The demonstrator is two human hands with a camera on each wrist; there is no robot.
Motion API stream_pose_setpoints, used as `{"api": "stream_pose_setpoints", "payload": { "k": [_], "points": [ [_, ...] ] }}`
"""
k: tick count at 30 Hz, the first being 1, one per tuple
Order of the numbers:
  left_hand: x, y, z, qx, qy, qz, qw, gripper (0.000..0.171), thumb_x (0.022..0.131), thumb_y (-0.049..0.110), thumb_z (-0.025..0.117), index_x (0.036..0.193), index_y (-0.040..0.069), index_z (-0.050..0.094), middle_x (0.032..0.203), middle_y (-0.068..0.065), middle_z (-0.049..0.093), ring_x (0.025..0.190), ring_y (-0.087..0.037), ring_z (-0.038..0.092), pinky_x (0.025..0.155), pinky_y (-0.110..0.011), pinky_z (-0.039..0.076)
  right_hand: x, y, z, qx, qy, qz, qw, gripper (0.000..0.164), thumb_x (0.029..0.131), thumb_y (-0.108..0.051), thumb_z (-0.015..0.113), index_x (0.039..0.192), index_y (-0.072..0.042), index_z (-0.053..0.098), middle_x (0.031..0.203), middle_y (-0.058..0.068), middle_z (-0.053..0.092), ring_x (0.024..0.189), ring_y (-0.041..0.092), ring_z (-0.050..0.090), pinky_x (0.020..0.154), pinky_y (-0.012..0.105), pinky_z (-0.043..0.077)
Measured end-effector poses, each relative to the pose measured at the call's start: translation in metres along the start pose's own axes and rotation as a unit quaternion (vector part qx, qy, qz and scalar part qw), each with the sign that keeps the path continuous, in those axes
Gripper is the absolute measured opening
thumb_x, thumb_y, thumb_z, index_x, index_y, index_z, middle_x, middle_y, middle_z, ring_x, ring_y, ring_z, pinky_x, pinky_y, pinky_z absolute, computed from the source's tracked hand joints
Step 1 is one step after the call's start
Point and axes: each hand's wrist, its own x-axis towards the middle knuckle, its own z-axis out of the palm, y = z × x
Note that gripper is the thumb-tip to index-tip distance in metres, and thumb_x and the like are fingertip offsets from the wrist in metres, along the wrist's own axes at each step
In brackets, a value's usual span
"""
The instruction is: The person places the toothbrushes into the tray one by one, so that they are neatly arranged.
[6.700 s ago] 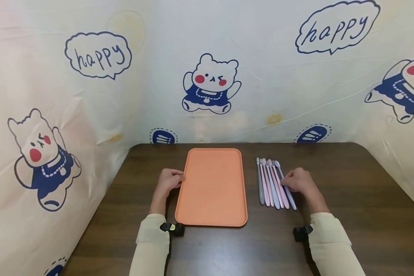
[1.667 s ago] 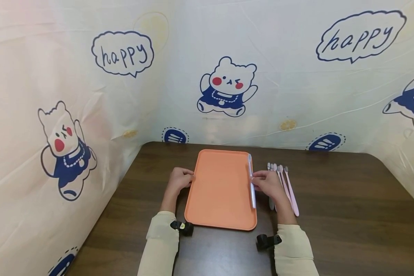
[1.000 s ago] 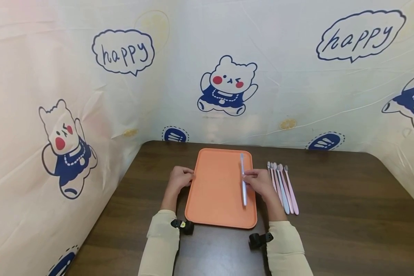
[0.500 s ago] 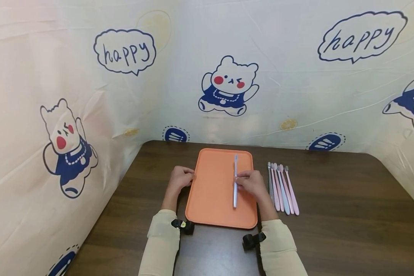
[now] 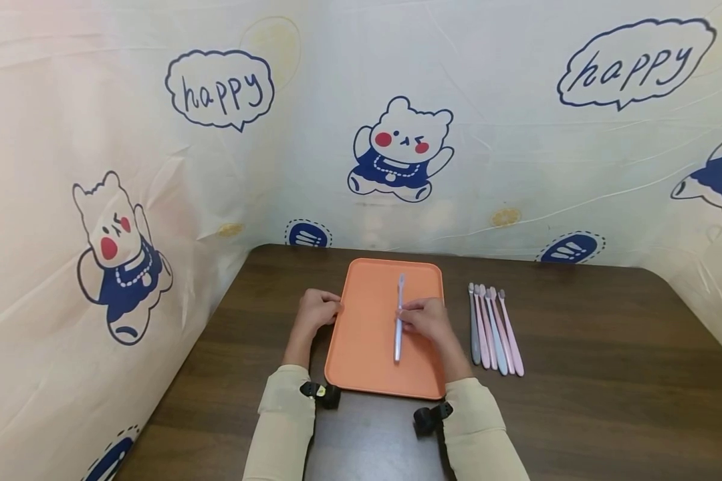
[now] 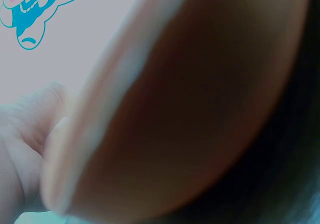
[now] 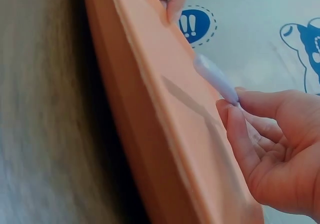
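My right hand (image 5: 427, 318) pinches a pale purple toothbrush (image 5: 398, 337) by its middle, over the right half of an orange tray (image 5: 364, 327). In the right wrist view, the toothbrush (image 7: 214, 76) is between thumb and fingertips, apart from the tray, with a shadow beneath it. The brush head points to the far side in the head view. My left hand (image 5: 317, 310) holds the tray's left rim; the right wrist view shows its thumb (image 7: 176, 6) over the rim. The left wrist view is mostly filled by the blurred tray, with the left hand (image 6: 30, 149) at its left.
To the right of the tray, several toothbrushes (image 5: 495, 334) in grey, pink and blue lie side by side on the dark wooden table (image 5: 589, 347). A patterned cloth (image 5: 313, 167) rises behind the table and at both sides.
My right hand took the purple toothbrush from the right end of the row and carried it left across the tray's right rim, further inward. The left hand stays at the left rim.
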Motion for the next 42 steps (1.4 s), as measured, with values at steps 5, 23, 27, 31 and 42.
{"api": "stream_pose_setpoints", "payload": {
  "k": [5,23,27,31,42],
  "points": [
    [0.000,-0.001,0.002,-0.002,-0.001,0.002,1.0000,0.023,0.088,0.010,0.070,0.108,0.000,0.078,0.114,-0.021,0.073,0.080,-0.016,0.071,0.074,-0.033,0.064,0.004,-0.001,0.008,0.006,-0.003,0.008,1.000,0.022,0.090,-0.003,0.071,0.107,0.010,0.073,0.091,0.020,0.078,0.061,0.004,0.064,0.057,0.017,0.057],
    [-0.001,0.001,0.003,-0.006,0.000,-0.005,1.0000,0.023,0.088,0.009,0.069,0.108,-0.001,0.077,0.115,-0.021,0.072,0.080,-0.016,0.071,0.078,-0.034,0.064,0.009,-0.006,0.037,-0.014,-0.008,0.017,1.000,0.019,0.088,-0.005,0.076,0.102,0.007,0.075,0.090,0.020,0.077,0.058,0.006,0.064,0.057,0.020,0.058],
    [-0.001,0.000,0.002,-0.001,0.001,-0.007,1.0000,0.023,0.088,0.010,0.070,0.108,0.000,0.078,0.115,-0.020,0.072,0.081,-0.016,0.070,0.078,-0.034,0.064,0.009,-0.008,0.043,-0.023,-0.012,0.015,1.000,0.018,0.087,-0.006,0.076,0.101,0.007,0.075,0.089,0.019,0.077,0.058,0.006,0.064,0.057,0.021,0.059],
    [-0.001,0.001,0.002,0.004,0.004,-0.007,1.0000,0.023,0.088,0.010,0.070,0.107,0.001,0.078,0.115,-0.020,0.072,0.080,-0.016,0.070,0.076,-0.033,0.064,0.010,-0.010,0.049,-0.027,-0.016,0.007,0.999,0.017,0.087,-0.006,0.076,0.099,0.007,0.075,0.088,0.019,0.077,0.057,0.005,0.064,0.056,0.021,0.059],
    [-0.001,0.003,0.001,0.008,0.008,-0.020,0.9997,0.022,0.088,0.011,0.071,0.107,0.003,0.078,0.114,-0.017,0.071,0.081,-0.017,0.069,0.075,-0.031,0.063,0.013,-0.016,0.063,-0.048,-0.026,0.017,0.998,0.015,0.088,-0.008,0.078,0.095,0.005,0.076,0.079,0.014,0.075,0.051,0.005,0.061,0.052,0.020,0.056]
  ]
}}
